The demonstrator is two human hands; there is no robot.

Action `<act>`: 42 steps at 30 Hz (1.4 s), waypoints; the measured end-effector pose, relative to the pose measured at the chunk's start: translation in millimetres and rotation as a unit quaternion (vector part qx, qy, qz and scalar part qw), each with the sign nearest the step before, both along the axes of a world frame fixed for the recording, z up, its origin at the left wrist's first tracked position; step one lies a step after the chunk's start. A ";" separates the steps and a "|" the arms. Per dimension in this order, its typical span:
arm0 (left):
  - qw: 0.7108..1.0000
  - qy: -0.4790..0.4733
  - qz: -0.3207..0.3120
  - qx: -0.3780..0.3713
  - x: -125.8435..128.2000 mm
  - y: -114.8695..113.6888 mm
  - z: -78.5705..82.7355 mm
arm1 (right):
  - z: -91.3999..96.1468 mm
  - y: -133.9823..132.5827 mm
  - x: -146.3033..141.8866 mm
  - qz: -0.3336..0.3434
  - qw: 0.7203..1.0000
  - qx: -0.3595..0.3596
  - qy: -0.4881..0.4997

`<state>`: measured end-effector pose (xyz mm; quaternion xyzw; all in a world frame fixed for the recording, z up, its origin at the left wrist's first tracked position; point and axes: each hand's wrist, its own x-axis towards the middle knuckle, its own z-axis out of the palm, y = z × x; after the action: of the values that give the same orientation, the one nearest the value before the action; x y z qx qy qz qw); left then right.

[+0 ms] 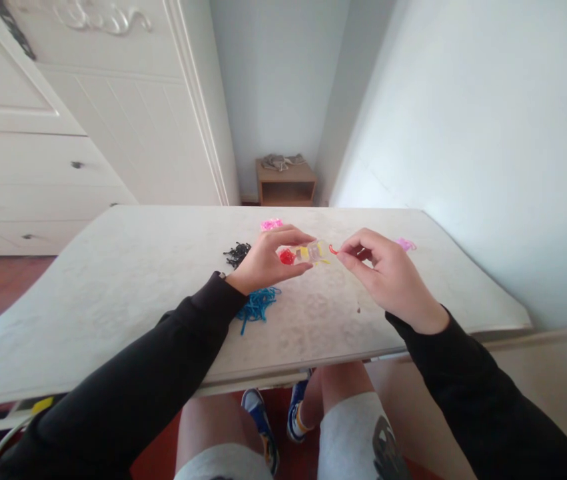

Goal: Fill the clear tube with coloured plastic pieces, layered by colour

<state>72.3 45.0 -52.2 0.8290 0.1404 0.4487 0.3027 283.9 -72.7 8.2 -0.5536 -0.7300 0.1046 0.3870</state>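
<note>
My left hand point(273, 259) is closed around a small clear bottle point(317, 251) lying on its side in the air, its mouth toward the right. Red bits point(286, 257) fill the bottle's bottom end, and some yellow shows through or behind its middle. Between thumb and forefinger, my right hand point(374, 263) pinches a small red rubber band point(333, 249) just outside the bottle's mouth. Under and beside the left hand lie a blue pile of bands point(258, 305), a black pile point(236, 255) and a pink pile point(271, 225).
A pale table point(153, 267) spans the space before me. Another pink-purple pile point(406, 245) lies beyond my right hand. White cabinets point(128, 127) stand at left, a wall point(483, 133) at right. A small wooden stand point(287, 179) with cloth on top is at the back.
</note>
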 end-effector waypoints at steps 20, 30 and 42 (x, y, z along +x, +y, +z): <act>0.954 -0.168 0.063 -0.238 0.1 16.0 7.6 | -66.2 102.4 37.7 0.078 0.986 -0.119 -0.089; 0.987 -0.050 0.132 -0.076 -3.9 15.8 4.6 | -80.3 105.5 28.9 0.027 0.995 -0.043 -0.080; 0.988 0.076 0.119 0.055 -2.1 13.1 -5.8 | -46.8 76.0 32.6 -0.005 0.999 0.034 0.036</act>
<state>70.2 58.1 -58.0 0.8536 0.2359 0.4241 0.1894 316.5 3.3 -38.6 -0.5393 -0.7162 0.0978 0.4320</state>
